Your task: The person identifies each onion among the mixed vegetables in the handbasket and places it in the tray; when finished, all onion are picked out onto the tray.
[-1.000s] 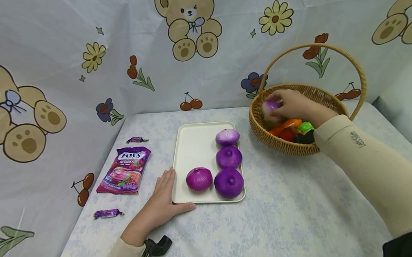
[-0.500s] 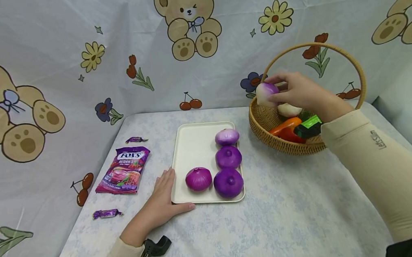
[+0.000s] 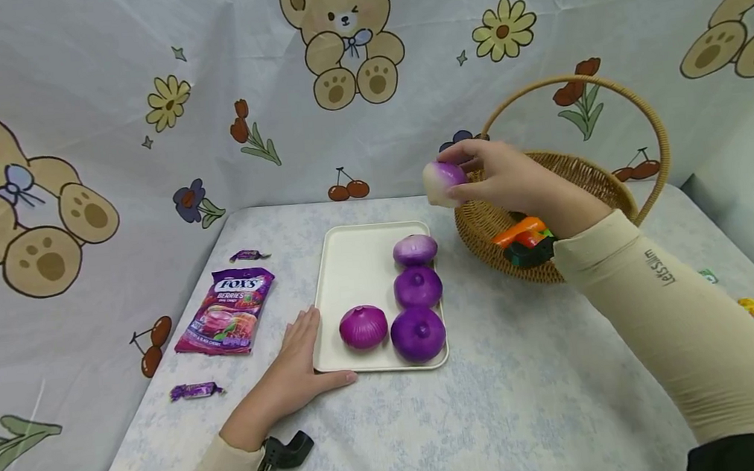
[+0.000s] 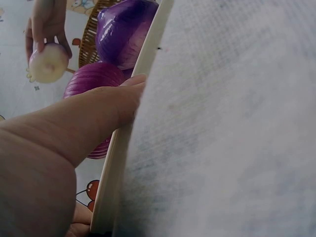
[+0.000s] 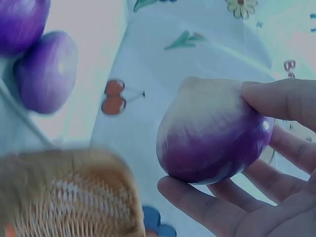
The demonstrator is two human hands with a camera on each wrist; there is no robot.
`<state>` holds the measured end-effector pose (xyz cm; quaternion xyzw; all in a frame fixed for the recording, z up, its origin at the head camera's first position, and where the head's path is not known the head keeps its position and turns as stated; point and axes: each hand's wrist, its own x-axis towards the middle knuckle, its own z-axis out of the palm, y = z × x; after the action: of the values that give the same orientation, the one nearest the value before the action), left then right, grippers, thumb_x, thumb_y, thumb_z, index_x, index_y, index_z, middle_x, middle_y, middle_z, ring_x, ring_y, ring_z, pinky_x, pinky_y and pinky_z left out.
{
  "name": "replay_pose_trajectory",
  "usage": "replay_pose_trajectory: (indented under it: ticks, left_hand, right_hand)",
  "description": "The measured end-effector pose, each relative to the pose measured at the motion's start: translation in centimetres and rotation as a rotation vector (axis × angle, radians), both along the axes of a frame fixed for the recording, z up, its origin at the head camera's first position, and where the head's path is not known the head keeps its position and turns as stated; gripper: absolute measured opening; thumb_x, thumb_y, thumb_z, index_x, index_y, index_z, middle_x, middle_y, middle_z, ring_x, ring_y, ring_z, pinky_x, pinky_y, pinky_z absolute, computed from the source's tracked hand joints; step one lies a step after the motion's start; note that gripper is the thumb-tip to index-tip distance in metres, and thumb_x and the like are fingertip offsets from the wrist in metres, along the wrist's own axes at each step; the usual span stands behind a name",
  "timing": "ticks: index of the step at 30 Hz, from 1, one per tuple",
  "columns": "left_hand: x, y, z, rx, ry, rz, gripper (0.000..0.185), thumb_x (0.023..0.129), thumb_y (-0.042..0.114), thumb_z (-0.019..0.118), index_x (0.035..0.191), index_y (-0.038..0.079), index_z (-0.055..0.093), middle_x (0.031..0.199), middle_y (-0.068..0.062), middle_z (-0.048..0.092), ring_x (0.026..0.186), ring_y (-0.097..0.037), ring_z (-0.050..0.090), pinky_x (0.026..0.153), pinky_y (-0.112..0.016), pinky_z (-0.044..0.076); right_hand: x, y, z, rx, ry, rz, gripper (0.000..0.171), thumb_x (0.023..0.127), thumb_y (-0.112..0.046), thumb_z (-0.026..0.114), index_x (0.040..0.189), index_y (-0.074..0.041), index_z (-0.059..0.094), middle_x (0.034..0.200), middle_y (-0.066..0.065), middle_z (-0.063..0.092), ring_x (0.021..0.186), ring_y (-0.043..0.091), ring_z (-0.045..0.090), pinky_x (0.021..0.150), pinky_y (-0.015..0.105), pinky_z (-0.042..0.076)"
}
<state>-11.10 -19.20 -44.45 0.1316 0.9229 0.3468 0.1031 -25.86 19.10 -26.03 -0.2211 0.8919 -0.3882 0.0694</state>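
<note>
The purple-and-white onion [image 3: 443, 182] now sits pinched in your right hand [image 3: 513, 179], lifted clear of the wicker basket [image 3: 483, 219], where that hand was still reaching half a second ago. It hangs in the air just past the basket's rim, above the far corner of the cream tray [image 3: 353, 267]. Three purple onions [image 3: 418, 287] and one magenta onion [image 3: 363, 327] already lie on the tray below your fingers. Your left hand [image 3: 301, 369] has not moved: it lies flat on the bench [image 3: 499, 404], fingers straight, touching the tray's near corner.
</note>
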Motion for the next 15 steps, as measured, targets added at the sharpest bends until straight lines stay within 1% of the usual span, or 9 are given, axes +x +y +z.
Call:
replay_pose_trajectory:
  ticks: [5,8,11,15]
  left_hand:
    - [0.0,-0.1,-0.1,0.01,0.002,0.002,0.134,0.079,0.061,0.088,0.167,-0.003,0.009,0.174,-0.017,0.007,0.159,-0.03,-0.006,0.126,-0.05,-0.003]
    - [-0.1,-0.1,-0.2,0.009,0.006,0.0,0.134,0.079,0.062,0.087,0.167,-0.003,0.01,0.174,-0.016,0.007,0.159,-0.03,-0.006,0.126,-0.051,-0.003]
    - [-0.2,-0.2,-0.3,0.005,0.006,-0.006,0.134,0.079,0.062,0.087,0.167,-0.003,0.009,0.174,-0.016,0.007,0.159,-0.03,-0.006,0.126,-0.05,-0.003]
    - [-0.3,-0.2,-0.3,0.011,0.01,-0.007,0.134,0.079,0.061,0.088,0.167,-0.003,0.009,0.174,-0.017,0.007,0.159,-0.03,-0.006,0.126,-0.05,-0.003]
  right_hand:
    - [0.2,-2.4,-0.9,-0.027,0.0,0.053,0.053,0.099,-0.014,0.077,0.148,-0.009,0.057,0.144,0.012,0.057,0.137,0.034,0.05,0.103,0.051,0.053]
    - [0.4,-3.7,-1.5,-0.032,0.035,0.081,0.052,0.098,-0.012,0.078,0.147,-0.01,0.058,0.144,0.009,0.058,0.138,0.031,0.051,0.104,0.051,0.051]
    - [0.6,-5.1,-2.2,-0.039,0.066,0.126,0.051,0.098,-0.011,0.078,0.145,-0.009,0.059,0.142,0.007,0.059,0.138,0.03,0.052,0.105,0.049,0.05]
    - [0.8,-7.1,-3.3,-0.064,0.079,0.193,0.051,0.097,-0.008,0.078,0.144,-0.005,0.06,0.141,0.01,0.06,0.135,0.032,0.055,0.102,0.048,0.053]
